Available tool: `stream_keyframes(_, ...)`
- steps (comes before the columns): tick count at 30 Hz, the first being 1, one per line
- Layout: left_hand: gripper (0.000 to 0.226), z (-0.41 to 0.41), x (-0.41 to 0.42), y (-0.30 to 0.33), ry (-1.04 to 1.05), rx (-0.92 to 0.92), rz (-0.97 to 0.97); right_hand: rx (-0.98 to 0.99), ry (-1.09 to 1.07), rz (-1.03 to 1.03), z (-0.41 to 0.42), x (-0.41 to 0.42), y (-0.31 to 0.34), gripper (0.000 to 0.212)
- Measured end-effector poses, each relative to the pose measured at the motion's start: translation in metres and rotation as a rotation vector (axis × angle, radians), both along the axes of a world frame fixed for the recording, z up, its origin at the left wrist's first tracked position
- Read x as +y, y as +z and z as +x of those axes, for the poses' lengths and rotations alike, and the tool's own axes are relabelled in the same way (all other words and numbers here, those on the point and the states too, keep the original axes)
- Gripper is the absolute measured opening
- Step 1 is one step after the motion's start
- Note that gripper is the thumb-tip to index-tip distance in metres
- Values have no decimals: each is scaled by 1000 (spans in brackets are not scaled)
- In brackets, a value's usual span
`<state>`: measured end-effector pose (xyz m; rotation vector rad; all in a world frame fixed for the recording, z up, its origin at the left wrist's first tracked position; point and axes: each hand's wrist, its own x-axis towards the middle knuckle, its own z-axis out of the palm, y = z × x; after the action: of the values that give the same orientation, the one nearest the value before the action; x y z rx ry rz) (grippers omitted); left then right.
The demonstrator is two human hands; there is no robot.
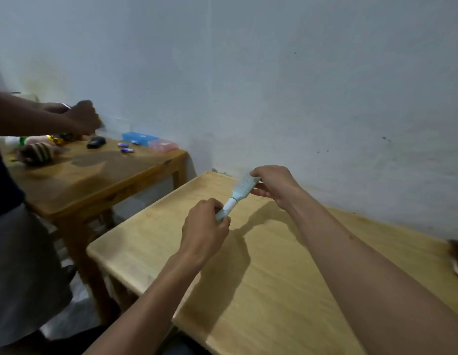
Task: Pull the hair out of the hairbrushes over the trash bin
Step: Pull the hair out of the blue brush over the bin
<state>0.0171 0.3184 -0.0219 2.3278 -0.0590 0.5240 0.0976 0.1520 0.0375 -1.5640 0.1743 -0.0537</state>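
The person is holding a pale blue hairbrush [240,194] in the air above a light wooden bench [261,278], with both bare arms reaching in from 6 o'clock. The left hand [206,228] is wrapping its fingers [224,221] closed around the brush's handle, below a white collar on the neck. The right hand [275,184] is sitting at the head of the brush, toward 1 o'clock from the left hand, with its fingers [258,192] pinching closed against the far end and the underside of the head. The brush is tilting, handle down toward 7 o'clock and head up toward 1 o'clock, its bristle face turned toward the camera; whether any hair is caught in it is too blurred to tell. Hands and brush are casting dark shadows on the bench top beneath them. At 9 o'clock a second, darker wooden bench [99,172] is standing against the pale wall [274,73], carrying a blue box [138,138], a pink box [163,145], a small black object [96,142] and some other small, blurred items. Another person [22,239] is standing at that bench at the frame's left edge, a hand [80,119] raised over it.
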Motion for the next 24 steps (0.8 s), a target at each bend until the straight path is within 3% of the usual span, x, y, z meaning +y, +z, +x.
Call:
stream_keyframes(3,29,20,-22,-5,-17,20,35,11,-86,-46,23,-24,-19,10)
stream_keyframes(8,26,50,-52,-15,-72,93,67,68,-210,-301,54,-51,-41,43)
stream_keyframes(24,25,92,-75,-27,-179,181,124,166,-264,-545,97,-76,-73,26)
